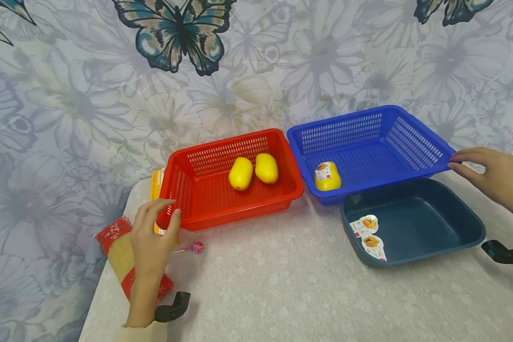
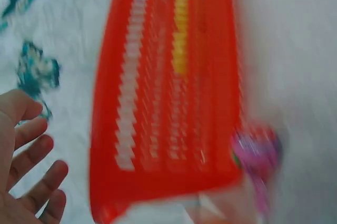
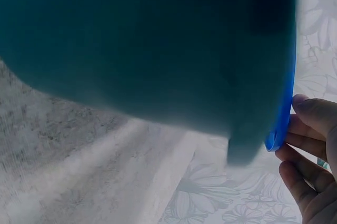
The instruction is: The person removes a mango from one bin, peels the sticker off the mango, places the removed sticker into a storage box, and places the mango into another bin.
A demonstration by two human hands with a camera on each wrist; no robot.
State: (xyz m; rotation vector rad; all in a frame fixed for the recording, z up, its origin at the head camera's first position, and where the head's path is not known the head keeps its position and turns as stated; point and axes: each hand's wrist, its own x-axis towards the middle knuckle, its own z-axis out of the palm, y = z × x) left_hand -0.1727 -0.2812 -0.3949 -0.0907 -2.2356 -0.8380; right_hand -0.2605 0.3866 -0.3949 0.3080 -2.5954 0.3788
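Observation:
My right hand [image 1: 491,173] pinches the right corner of the blue basket [image 1: 367,159], thumb and fingers on its rim in the right wrist view. Inside that basket, at the left, lies a yellow fruit-like item [image 1: 332,179] with a white label. My left hand [image 1: 151,242] hovers by the near left corner of the red basket [image 1: 239,217]. Its fingers bend loosely and hold nothing; the left wrist view shows them apart from the basket. Two yellow oval fruits [image 1: 241,174] lie in the red basket. A wrapped lollipop [image 1: 197,246] is on the table beside my left hand.
A dark teal basin [image 1: 427,228] stands in front of the blue basket, with two picture labels [image 1: 373,243] at its left. Left of my left hand lies a red-ended bag [image 1: 118,256]. A yellow-orange packet [image 1: 156,183] is partly hidden by the red basket. A patterned wall rises behind.

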